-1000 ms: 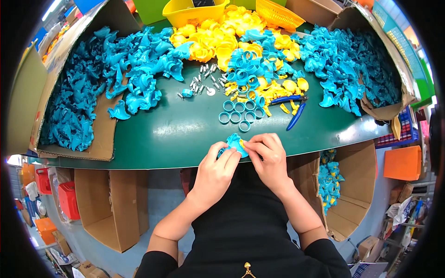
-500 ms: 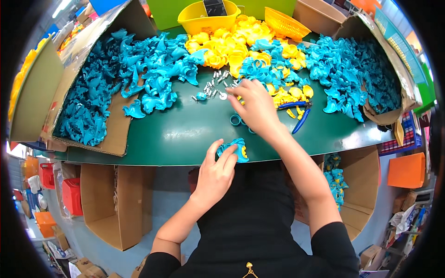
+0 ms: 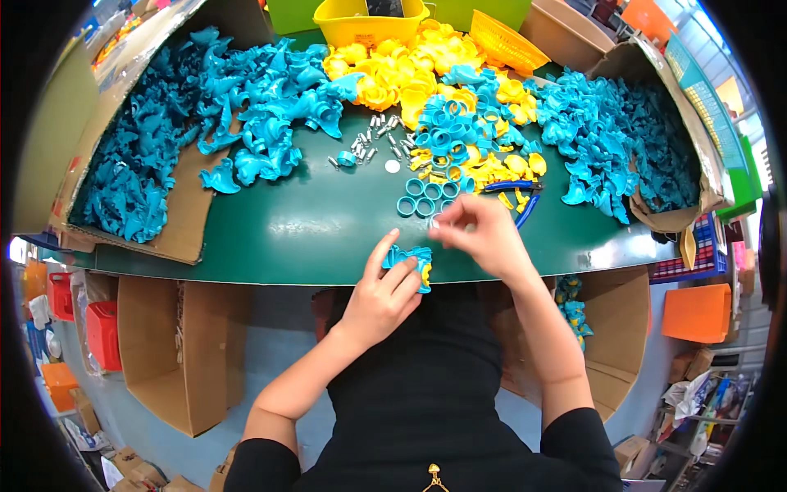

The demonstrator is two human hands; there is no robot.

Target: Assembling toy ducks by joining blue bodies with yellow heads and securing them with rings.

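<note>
My left hand (image 3: pixel 381 295) is closed around a blue plastic part (image 3: pixel 397 256) with yellow showing at its right side, held at the table's near edge. Just right of it, my right hand (image 3: pixel 489 239) pinches a small silvery piece (image 3: pixel 433 223) between thumb and fingertips; its exact shape is mostly covered. Several blue rings (image 3: pixel 406 206) lie in a cluster just beyond that hand. Farther off are loose silver metal cylinders (image 3: pixel 371 153), with a white disc (image 3: pixel 393 166) beside them. Blue-handled cutting pliers (image 3: pixel 527 211) lie to the right among yellow bits.
Cardboard boxes of blue plastic parts stand at left (image 3: pixel 123 184) and right (image 3: pixel 674 135). Yellow parts (image 3: pixel 373 86) are heaped at the back by a yellow basin (image 3: pixel 369 31). Open cartons (image 3: pixel 215 353) sit below the near edge of the green table (image 3: pixel 287 238).
My right hand has come back from the metal cylinders toward my left hand, bringing a small silvery piece. The left hand keeps its hold on the blue part. The whole view has shifted slightly.
</note>
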